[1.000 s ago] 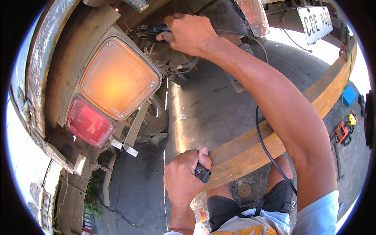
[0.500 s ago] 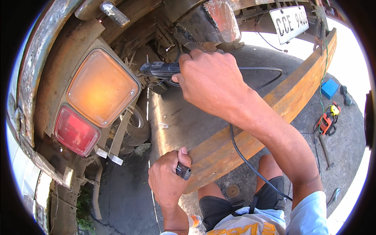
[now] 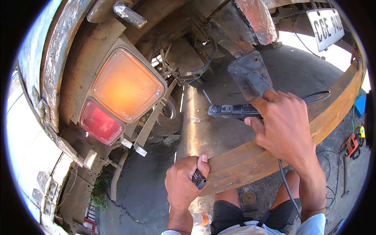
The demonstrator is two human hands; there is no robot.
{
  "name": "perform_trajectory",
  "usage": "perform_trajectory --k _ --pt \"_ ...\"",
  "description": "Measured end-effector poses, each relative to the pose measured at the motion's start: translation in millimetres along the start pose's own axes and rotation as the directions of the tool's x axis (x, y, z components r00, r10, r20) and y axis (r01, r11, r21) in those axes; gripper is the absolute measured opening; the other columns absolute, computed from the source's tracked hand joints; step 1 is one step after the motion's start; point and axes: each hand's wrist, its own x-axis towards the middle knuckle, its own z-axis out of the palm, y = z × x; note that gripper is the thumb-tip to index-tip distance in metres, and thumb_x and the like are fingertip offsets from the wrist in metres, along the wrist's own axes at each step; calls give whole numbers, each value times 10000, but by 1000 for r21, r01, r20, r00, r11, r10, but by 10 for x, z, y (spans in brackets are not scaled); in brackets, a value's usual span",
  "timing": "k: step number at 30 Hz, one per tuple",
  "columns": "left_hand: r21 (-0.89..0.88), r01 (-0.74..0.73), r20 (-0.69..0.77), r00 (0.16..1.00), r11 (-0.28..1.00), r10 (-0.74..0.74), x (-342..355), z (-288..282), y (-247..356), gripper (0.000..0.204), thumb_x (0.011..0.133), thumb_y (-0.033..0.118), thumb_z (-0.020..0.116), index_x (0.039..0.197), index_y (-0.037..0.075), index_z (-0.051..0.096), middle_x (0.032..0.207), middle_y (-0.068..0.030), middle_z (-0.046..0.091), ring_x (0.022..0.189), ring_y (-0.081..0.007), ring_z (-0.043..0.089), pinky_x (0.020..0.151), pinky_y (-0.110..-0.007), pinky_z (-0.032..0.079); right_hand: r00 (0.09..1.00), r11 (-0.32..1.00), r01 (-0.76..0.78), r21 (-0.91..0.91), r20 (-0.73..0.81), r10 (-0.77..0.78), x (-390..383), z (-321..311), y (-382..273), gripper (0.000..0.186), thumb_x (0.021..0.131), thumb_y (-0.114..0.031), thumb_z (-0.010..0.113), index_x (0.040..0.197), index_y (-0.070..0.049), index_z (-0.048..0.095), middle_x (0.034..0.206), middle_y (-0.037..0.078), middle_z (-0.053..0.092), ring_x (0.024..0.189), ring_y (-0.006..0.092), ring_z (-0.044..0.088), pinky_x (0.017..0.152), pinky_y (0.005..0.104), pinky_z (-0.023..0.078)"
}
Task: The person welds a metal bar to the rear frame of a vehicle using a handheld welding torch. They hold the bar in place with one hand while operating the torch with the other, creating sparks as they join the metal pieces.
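Note:
My right hand point(image 3: 286, 125) grips a black welding electrode holder point(image 3: 233, 111) with a short rod sticking out at its left end; a black cable point(image 3: 288, 188) runs from it down past my knee. My left hand point(image 3: 184, 182) is closed around a small dark object point(image 3: 199, 180) and rests against the lower edge of a curved rusty steel beam point(image 3: 333, 113). Above the holder hangs a dark steel bracket point(image 3: 250, 76) under the vehicle's rear. An amber and red tail lamp point(image 3: 117, 98) sits to the left.
A wheel point(image 3: 169, 117) and loose wiring point(image 3: 188, 72) show behind the lamp. A white plate point(image 3: 325, 27) hangs at the upper right. Tools point(image 3: 354, 143) and cables lie on the concrete at the right. A bottle with an orange cap point(image 3: 201, 219) is by my legs.
My right hand has lowered the holder away from the underside and toward me, to the right. My left hand kept its grip by the beam. The view tilted upward.

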Motion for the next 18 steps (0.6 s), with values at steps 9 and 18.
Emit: perform_trajectory --k 9,18 --pt "2 -2 10 1000 1000 2 22 33 -12 358 1030 186 735 724 14 669 659 -172 600 595 -407 612 587 -481 484 996 989 -69 127 -48 76 -43 -252 233 394 808 -243 885 1117 -4 832 880 165 683 842 417 675 771 502 504" --pt "-106 -28 -14 1000 994 26 -19 59 -87 440 1093 140 690 711 -26 545 595 -95 475 503 -173 412 506 -391 315 994 992 -33 124 -96 45 11 -119 489 417 921 -337 857 1182 -14 829 1017 174 774 915 363 753 845 449 551"
